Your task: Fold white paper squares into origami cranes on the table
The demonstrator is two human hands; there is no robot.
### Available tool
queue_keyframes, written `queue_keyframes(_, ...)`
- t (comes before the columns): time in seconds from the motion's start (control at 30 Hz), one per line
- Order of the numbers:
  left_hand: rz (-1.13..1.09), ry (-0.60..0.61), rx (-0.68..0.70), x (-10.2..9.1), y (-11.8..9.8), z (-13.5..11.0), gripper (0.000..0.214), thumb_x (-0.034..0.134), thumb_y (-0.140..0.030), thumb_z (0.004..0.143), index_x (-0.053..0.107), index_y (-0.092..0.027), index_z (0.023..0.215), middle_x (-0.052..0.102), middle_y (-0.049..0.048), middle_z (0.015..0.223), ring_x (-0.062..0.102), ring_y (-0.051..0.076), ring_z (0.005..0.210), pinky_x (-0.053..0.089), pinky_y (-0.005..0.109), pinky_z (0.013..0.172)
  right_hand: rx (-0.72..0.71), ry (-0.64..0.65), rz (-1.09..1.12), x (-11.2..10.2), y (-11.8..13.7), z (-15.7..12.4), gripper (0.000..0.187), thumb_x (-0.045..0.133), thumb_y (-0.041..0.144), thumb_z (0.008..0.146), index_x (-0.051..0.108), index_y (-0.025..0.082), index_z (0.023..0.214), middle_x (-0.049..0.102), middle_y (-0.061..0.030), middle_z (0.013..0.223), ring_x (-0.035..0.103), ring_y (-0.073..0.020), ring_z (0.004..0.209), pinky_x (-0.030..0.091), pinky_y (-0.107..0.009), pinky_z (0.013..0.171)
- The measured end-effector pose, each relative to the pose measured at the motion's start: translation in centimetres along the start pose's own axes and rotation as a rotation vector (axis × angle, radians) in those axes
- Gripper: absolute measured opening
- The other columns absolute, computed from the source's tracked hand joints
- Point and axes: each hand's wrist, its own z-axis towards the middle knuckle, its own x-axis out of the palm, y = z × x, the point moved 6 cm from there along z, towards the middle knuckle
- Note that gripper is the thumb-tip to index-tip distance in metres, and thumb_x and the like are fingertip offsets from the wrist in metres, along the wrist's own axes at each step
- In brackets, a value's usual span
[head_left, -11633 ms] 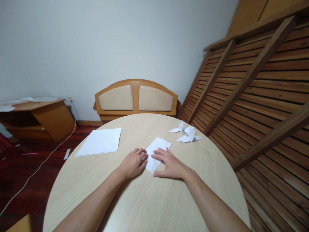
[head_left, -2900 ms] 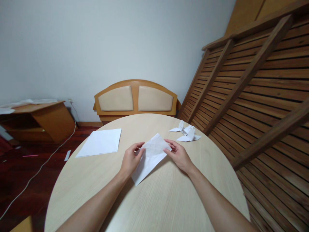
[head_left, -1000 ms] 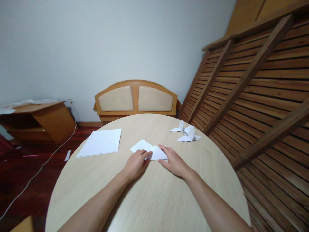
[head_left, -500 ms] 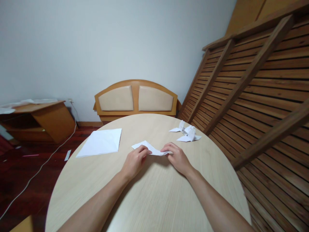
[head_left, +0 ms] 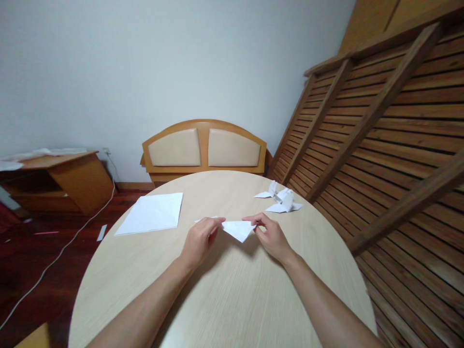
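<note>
Since half a second ago, the folded paper [head_left: 237, 231] between my hands has turned, so that a pointed white flap now hangs toward the bottom of the frame below a nearly straight top edge. It sits just below the centre of the frame, with its shadow on the round table [head_left: 232, 299] beneath. My left hand [head_left: 200, 239] pinches it closed between thumb and fingers, and a sliver of white shows beyond my knuckles. My right hand [head_left: 271, 237] pinches the other end, fingertips together on the paper's right corner. At centre left lies a flat pile of white sheets [head_left: 150, 214], well apart from my fingers; right of centre, nearer my right hand, stand white folded figures [head_left: 285, 201], close together.
</note>
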Motion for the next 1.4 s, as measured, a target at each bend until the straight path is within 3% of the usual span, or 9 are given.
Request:
queue_keyframes(0.2,0.004,0.054,0.023,0.3,-0.2,0.2,0.023,0.046,-0.002,0.092,0.06,-0.019,0.097,0.067,0.0076,0.103,0.063,0.019,0.093,0.052,0.034,0.078,-0.09,0.056,-0.077,0.0,0.6,0.1,0.031,0.04,-0.001,0.076,0.061,0.022,0.08,0.071,-0.0048,0.108,0.065,-0.0192,0.104,0.048,-0.036,0.091)
queue_keyframes(0.37,0.004,0.005,0.068,-0.1,-0.6,0.3,0.024,0.047,-0.001,0.091,0.063,-0.018,0.091,0.064,0.007,0.099,0.062,0.018,0.089,0.052,0.03,0.075,-0.163,0.105,-0.207,0.3,1.0,0.0,0.047,0.039,-0.005,0.073,0.07,0.024,0.095,0.068,-0.0044,0.113,0.062,-0.0191,0.109,0.046,-0.038,0.096)
queue_keyframes(0.43,0.01,-0.003,0.077,-0.1,-0.8,0.3,0.025,0.047,0.0,0.091,0.064,-0.018,0.094,0.064,0.0075,0.099,0.062,0.018,0.09,0.052,0.03,0.076,-0.21,0.109,-0.287,0.7,1.6,-0.1,0.044,0.045,-0.004,0.074,0.07,0.024,0.097,0.068,-0.004,0.113,0.061,-0.0205,0.109,0.044,-0.041,0.099)
queue_keyframes(0.57,0.023,0.049,0.128,0.5,-1.7,0.3,0.033,0.045,0.003,0.088,0.064,-0.017,0.106,0.064,0.0097,0.104,0.062,0.019,0.094,0.053,0.032,0.08,-0.264,0.094,-0.404,1.9,3.0,-0.1,0.02,0.059,0.01,0.085,0.064,0.022,0.101,0.07,-0.0048,0.102,0.061,-0.0227,0.099,0.043,-0.043,0.095)
queue_keyframes(0.73,-0.001,0.161,0.218,1.5,-3.2,0.1,0.049,0.046,0.006,0.08,0.06,-0.016,0.121,0.063,0.0121,0.11,0.06,0.021,0.1,0.054,0.036,0.085,-0.315,0.105,-0.484,3.1,3.6,-0.2,0.015,0.06,0.013,0.09,0.063,0.021,0.102,0.071,-0.0043,0.095,0.062,-0.0217,0.093,0.043,-0.041,0.093)
queue_keyframes(1.0,0.018,0.125,0.165,1.4,-2.9,0.1,0.024,0.047,-0.006,0.094,0.063,-0.017,0.109,0.065,0.0076,0.09,0.059,0.018,0.082,0.05,0.03,0.072,-0.414,0.137,-0.527,3.1,3.7,-0.4,0.011,0.062,0.018,0.094,0.071,0.022,0.097,0.075,-0.0025,0.092,0.064,-0.0196,0.089,0.044,-0.037,0.087)
queue_keyframes(1.2,0.12,0.081,0.149,0.9,-1.9,0.2,0.019,0.047,-0.01,0.096,0.065,-0.016,0.097,0.064,0.0058,0.081,0.058,0.017,0.075,0.047,0.028,0.065,-0.35,0.136,-0.572,2.1,2.0,0.0,0.015,0.067,0.02,0.091,0.073,0.026,0.103,0.077,-0.0004,0.096,0.066,-0.0195,0.092,0.045,-0.036,0.085)
queue_keyframes(1.4,0.183,0.088,0.142,0.7,-1.5,0.2,0.019,0.048,-0.012,0.095,0.066,-0.017,0.093,0.067,0.0042,0.078,0.061,0.016,0.071,0.047,0.027,0.061,-0.152,0.069,-0.645,0.1,-0.3,0.5,0.017,0.068,0.009,0.086,0.074,0.023,0.092,0.077,-0.0009,0.093,0.067,-0.0194,0.09,0.048,-0.034,0.083)
